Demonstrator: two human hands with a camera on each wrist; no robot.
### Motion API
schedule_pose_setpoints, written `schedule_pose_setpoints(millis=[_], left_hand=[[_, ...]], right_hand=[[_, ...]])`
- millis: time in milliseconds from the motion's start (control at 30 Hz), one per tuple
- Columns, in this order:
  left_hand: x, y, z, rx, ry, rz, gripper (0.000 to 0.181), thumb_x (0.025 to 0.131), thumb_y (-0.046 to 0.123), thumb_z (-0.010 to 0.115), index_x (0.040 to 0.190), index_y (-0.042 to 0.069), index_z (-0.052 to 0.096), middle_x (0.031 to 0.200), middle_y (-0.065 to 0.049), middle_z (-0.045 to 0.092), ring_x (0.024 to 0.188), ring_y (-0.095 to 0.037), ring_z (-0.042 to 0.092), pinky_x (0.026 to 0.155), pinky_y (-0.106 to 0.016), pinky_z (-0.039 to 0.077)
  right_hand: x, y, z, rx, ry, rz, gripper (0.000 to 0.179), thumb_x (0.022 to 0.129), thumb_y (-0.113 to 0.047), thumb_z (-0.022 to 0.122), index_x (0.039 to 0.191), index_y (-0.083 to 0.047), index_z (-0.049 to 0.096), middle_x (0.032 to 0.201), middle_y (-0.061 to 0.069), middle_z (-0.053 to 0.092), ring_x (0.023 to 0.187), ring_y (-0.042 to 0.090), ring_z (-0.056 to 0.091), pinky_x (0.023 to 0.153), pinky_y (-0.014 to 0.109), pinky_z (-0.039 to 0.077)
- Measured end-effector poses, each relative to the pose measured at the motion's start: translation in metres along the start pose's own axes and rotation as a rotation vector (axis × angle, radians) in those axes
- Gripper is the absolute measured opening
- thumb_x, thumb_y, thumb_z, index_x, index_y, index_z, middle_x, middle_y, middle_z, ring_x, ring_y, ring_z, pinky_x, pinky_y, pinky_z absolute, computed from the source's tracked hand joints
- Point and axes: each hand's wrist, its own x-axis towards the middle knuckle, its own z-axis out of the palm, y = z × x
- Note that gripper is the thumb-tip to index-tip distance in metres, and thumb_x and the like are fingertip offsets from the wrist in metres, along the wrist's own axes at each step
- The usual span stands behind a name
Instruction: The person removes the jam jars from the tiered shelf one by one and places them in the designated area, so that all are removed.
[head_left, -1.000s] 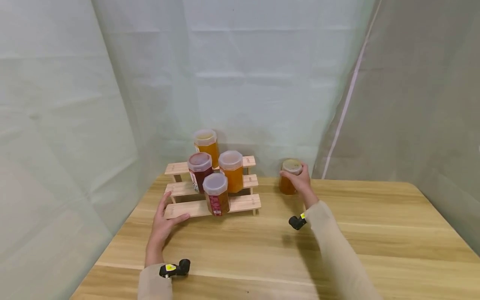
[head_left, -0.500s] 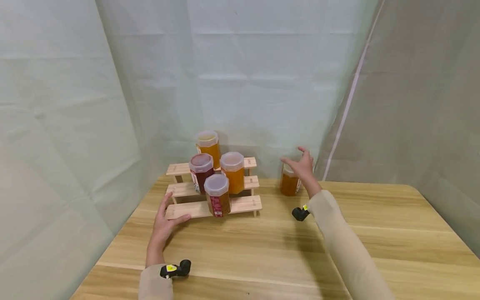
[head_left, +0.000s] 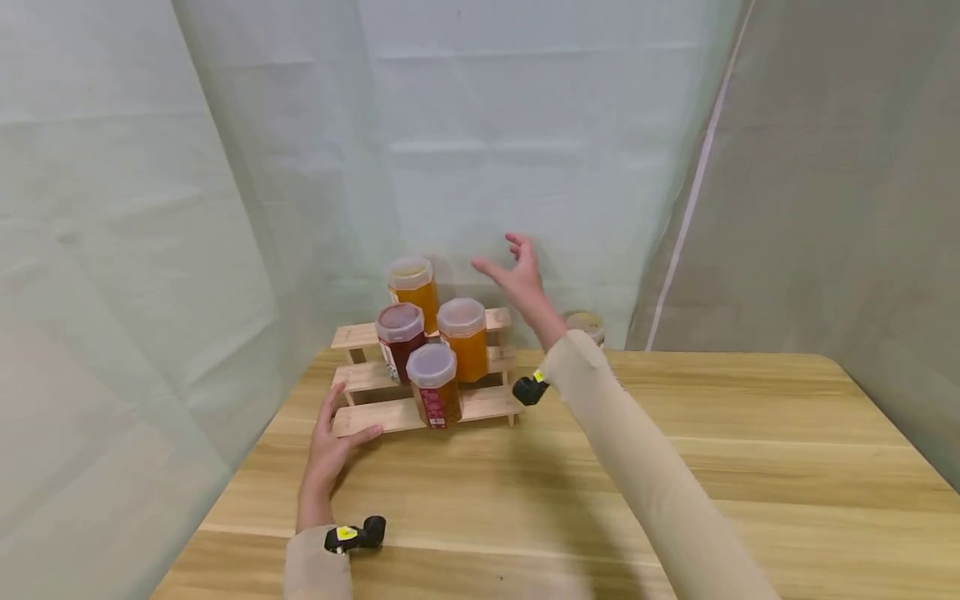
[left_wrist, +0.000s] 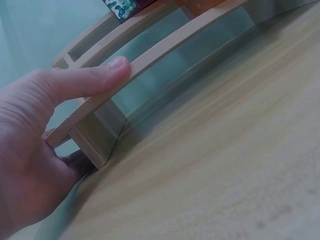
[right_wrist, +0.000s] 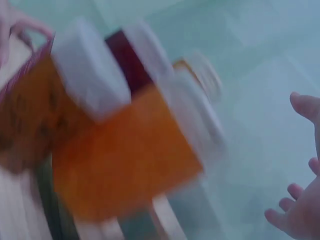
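Behind right sleeve point(head_left: 641, 450), head view only: 5th jar point(head_left: 587, 322).

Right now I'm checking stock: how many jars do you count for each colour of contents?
Dark red: 1, the dark red jar
Orange or amber: 3, the back jar, orange jar and front jar
Colour hidden: 1, the mostly hidden jar
Total: 5

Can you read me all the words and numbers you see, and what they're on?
None can be read. These are too small or blurred:
Front jar: pale marks on its red label.
Dark red jar: printed label.
Wooden stand: faint marks near its ends.
Left wrist camera: yellow sticker.
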Motion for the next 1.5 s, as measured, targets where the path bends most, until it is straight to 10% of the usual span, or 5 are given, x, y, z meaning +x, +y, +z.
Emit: schedule_pose_setpoints(millis=[367, 1500], left_hand=[[-0.012, -0.003, -0.002, -0.017, 0.009, -0.025, 0.105, 0.075, 0.007, 0.083, 0.155, 0.03, 0.02, 0.161, -0.02, 0.017, 0.144, -0.039, 0.021, 0.119, -0.058, 0.017], [-0.009, -0.003, -0.018, -0.005, -0.001, -0.048, 0.105, 0.077, 0.003, 0.081, 0.156, 0.03, 0.017, 0.16, -0.022, 0.016, 0.142, -0.04, 0.024, 0.12, -0.056, 0.018]], right_hand=[[-0.007, -0.017, 0.107, 0.015, -0.21, 0.077, 0.091, 0.081, -0.042, 0.077, 0.154, -0.022, 0.025, 0.158, 0.004, 0.032, 0.143, 0.025, 0.036, 0.115, 0.042, 0.036], [-0.013, -0.018, 0.129, -0.182, -0.086, 0.096, 0.078, 0.077, -0.032, 0.083, 0.142, -0.012, 0.045, 0.131, 0.007, 0.06, 0.115, 0.025, 0.058, 0.098, 0.039, 0.05]])
